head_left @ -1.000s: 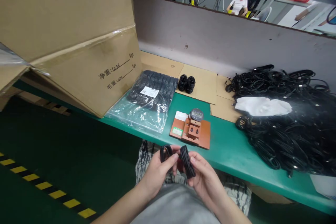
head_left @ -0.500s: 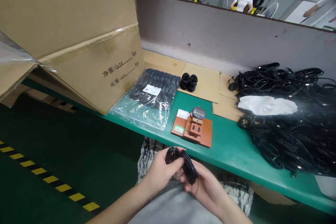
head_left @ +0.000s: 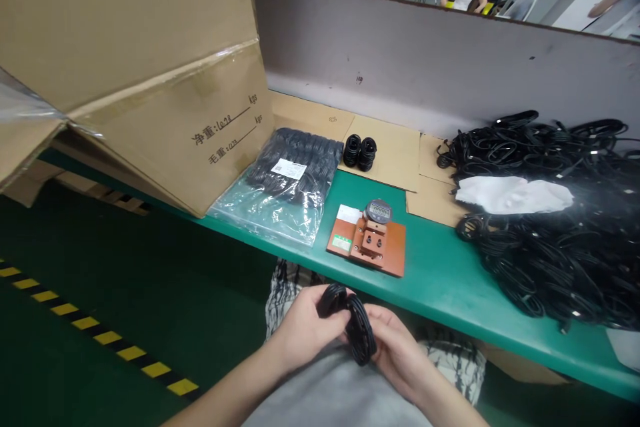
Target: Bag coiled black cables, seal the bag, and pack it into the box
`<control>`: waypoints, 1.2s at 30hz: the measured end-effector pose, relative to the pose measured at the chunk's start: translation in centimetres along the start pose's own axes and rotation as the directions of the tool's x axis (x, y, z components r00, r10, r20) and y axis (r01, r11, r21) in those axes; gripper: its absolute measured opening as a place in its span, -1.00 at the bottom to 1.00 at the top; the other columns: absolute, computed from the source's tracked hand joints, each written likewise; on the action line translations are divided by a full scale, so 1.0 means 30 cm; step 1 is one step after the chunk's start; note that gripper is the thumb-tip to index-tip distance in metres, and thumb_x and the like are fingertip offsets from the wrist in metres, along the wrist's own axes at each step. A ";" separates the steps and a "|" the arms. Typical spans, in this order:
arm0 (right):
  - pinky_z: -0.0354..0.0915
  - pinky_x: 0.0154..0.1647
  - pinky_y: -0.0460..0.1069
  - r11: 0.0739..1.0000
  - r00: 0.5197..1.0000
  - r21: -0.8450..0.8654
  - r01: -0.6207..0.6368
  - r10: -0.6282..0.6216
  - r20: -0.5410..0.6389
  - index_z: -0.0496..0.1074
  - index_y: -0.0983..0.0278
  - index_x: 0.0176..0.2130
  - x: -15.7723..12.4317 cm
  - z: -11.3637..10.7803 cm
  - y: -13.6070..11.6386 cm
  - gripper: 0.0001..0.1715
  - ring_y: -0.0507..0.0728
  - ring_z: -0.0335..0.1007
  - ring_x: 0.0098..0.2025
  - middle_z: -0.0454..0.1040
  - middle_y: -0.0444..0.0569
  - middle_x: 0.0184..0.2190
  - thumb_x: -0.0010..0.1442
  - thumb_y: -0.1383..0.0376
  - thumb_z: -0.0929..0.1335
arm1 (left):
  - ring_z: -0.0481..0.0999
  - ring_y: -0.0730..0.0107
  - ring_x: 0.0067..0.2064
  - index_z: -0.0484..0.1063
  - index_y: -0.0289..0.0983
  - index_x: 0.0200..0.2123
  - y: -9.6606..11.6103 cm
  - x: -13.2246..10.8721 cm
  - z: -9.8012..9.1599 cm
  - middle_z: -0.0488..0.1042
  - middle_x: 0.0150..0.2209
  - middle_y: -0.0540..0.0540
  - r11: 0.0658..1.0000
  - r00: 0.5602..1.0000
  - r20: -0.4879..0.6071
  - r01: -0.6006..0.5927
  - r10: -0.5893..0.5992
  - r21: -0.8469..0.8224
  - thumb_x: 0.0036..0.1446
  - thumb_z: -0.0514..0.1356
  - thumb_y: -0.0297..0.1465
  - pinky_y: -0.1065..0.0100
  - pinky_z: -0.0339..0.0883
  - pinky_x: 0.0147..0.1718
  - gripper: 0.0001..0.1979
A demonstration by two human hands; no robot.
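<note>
Both your left hand [head_left: 305,330] and right hand [head_left: 397,347] clamp the black cable coil [head_left: 359,328], just near of the counter [head_left: 440,280]. It seems you are gathering its loops; the next move needs a firm pinch.

Single head view, facing forward-down, close above green bench [head_left: 440,280] edge.
</note>
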State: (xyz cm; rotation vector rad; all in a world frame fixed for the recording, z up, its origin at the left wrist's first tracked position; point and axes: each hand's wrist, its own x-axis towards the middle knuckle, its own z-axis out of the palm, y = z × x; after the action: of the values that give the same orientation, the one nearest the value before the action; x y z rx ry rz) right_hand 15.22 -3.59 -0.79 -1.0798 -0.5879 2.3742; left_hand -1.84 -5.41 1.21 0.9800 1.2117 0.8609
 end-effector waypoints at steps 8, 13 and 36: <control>0.26 -0.46 -0.22 0.939 0.998 -0.339 0.050 -0.036 0.048 0.47 0.47 -0.31 -0.003 -0.036 -0.060 -0.34 0.01 0.30 -0.48 0.37 0.09 -0.48 -0.11 -0.08 0.51 | 0.40 0.40 -0.32 0.44 -0.40 -0.34 0.021 0.014 0.016 0.44 -0.37 -0.08 0.978 0.999 -0.038 0.021 -0.013 0.208 0.06 0.14 -0.37 0.46 0.27 -0.32 -0.81; 0.29 -0.43 -0.22 0.902 0.997 -0.427 0.067 -0.043 0.066 0.44 0.47 -0.37 0.000 -0.026 -0.103 -0.25 0.02 0.32 -0.47 0.37 0.11 -0.48 -0.16 -0.17 0.49 | 0.43 0.41 -0.27 0.45 -0.36 -0.35 0.035 0.016 0.033 0.45 -0.35 -0.03 0.971 0.995 -0.096 -0.011 0.034 0.237 0.04 0.14 -0.42 0.48 0.27 -0.26 -0.86; 0.18 -0.68 -0.16 0.946 0.932 -0.131 0.296 -0.316 -0.176 0.25 0.42 -0.50 0.140 0.019 -0.087 -0.32 0.10 0.24 -0.64 0.26 0.03 -0.64 -0.04 -0.16 0.39 | 0.39 0.43 -0.08 0.38 -0.28 -0.18 0.055 0.161 -0.025 0.38 -0.17 -0.08 0.714 0.781 0.023 -0.582 0.624 0.388 0.12 0.09 -0.62 0.32 0.30 -0.06 -0.77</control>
State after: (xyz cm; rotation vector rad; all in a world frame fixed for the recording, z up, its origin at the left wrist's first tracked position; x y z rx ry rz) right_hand 12.93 0.78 -1.46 -1.1554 -0.7539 1.9619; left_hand -1.86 -0.26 1.05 1.7301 1.1803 1.2320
